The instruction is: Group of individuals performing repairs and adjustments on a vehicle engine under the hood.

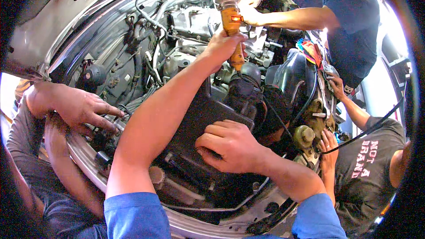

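Note:
My left hand is wrapped round the orange handle of a work lamp, held upright over the engine. The lamp's dark head points up and a small switch on it glows. A black cord hangs from the handle's lower end. My right hand, fingers curled in and nothing seen in them, rests by a black plastic box in the near part of the engine bay. A thick black intake hose lies just beyond it.
At the left, another person's hand reaches over the bay's edge. Across the engine, a dark-blue-shirted person reaches in. A grey-shirted person has hands on the right side, near a round cap. A colourful rag lies there.

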Action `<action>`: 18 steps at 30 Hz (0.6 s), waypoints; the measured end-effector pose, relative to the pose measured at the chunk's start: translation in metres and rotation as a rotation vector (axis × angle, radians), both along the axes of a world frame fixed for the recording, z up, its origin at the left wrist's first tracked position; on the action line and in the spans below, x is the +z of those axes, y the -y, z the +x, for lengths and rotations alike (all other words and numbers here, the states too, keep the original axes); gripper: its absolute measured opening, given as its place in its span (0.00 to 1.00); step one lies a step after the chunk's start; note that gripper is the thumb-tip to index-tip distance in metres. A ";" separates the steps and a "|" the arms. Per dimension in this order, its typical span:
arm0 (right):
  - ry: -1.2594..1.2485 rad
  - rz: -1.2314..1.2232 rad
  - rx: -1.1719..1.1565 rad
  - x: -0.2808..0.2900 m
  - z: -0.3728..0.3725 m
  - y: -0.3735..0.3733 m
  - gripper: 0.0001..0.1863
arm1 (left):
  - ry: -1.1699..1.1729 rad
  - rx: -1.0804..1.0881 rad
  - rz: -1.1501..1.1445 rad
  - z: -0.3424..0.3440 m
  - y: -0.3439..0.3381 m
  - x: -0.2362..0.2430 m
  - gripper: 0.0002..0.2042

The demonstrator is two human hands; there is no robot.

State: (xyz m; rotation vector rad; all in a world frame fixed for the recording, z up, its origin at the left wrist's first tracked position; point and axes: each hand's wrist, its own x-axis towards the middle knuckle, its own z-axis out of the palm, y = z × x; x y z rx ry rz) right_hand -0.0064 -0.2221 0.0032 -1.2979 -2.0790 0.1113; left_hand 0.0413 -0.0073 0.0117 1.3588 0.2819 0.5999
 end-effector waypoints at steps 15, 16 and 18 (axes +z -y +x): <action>0.009 -0.042 -0.003 -0.001 0.000 0.001 0.09 | -0.009 0.016 -0.019 -0.002 -0.001 0.000 0.15; 0.007 -0.042 -0.008 -0.001 0.001 0.000 0.09 | -0.002 0.013 -0.030 -0.002 -0.001 0.000 0.16; -0.005 0.001 0.001 -0.001 0.002 -0.001 0.07 | 0.002 0.017 -0.043 -0.002 0.000 0.000 0.16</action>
